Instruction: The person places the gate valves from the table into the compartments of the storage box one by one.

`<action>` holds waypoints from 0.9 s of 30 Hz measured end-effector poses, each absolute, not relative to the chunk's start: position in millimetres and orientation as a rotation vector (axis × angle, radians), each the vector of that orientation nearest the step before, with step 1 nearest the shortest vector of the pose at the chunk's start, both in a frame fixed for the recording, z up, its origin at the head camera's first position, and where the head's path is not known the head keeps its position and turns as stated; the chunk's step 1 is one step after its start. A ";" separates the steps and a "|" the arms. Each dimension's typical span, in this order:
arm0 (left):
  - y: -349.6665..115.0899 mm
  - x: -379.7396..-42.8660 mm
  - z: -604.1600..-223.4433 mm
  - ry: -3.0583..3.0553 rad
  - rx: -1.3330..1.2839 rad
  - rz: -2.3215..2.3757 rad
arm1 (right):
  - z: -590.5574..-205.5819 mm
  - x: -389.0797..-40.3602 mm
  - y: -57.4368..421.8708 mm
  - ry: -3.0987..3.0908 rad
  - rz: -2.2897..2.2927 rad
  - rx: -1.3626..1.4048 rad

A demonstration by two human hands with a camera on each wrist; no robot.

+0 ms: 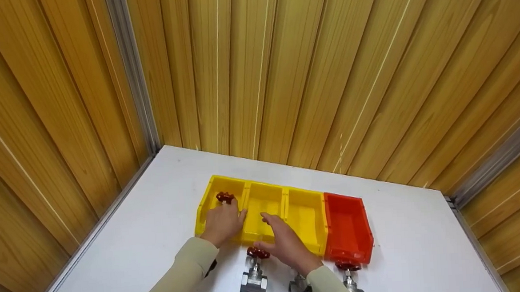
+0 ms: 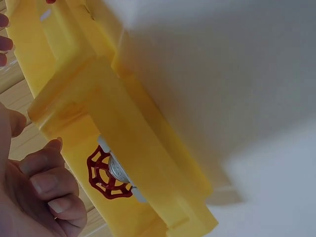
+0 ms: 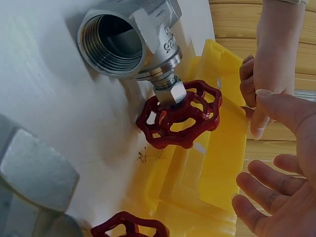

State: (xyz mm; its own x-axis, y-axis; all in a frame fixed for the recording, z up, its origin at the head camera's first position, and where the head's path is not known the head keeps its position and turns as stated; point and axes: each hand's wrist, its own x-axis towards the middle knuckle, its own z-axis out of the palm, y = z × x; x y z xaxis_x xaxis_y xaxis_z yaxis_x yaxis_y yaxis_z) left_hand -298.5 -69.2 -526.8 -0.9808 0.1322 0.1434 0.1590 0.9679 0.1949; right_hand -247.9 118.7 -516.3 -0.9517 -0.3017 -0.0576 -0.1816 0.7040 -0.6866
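Note:
My left hand [image 1: 223,222] hovers over the leftmost yellow bin [image 1: 200,216], fingers loosely bent and holding nothing. Inside that bin lies a gate valve with a red handwheel [image 2: 109,173]; the left wrist view shows a gap between it and the fingers. My right hand [image 1: 288,244] is spread, palm empty, above the front edge of the middle yellow bins. Just below it, a metal valve [image 1: 254,280] stands on the white table, its red handwheel [image 3: 180,116] towards the bins. In the right wrist view the fingers are apart from that wheel.
Two more valves stand nearer the right: one [image 1: 297,288] partly behind my right forearm, another [image 1: 351,284] before the red bin [image 1: 348,226]. Three yellow bins and the red one form a joined row on the white table [image 1: 156,205]. Wood-look walls [image 1: 256,75] enclose it.

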 end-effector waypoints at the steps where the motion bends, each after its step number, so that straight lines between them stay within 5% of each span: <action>1: -68.4 -298.3 -527.4 -2.984 -0.225 -0.309 | -516.5 -247.7 118.8 2.742 -1.067 -0.383; 27: -53.4 -298.2 -539.7 -2.981 -0.163 -0.164 | -525.3 -223.6 128.3 2.719 -1.034 -0.457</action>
State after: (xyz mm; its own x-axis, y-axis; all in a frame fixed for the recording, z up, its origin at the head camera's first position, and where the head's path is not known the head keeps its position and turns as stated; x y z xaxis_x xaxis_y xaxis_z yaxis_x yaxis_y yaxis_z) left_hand -298.2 -53.4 -539.7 -0.9826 0.1000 0.1564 0.1166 0.9881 0.1005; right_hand -223.6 128.3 -525.3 -0.9331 -0.3523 -0.0728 -0.2150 0.7083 -0.6723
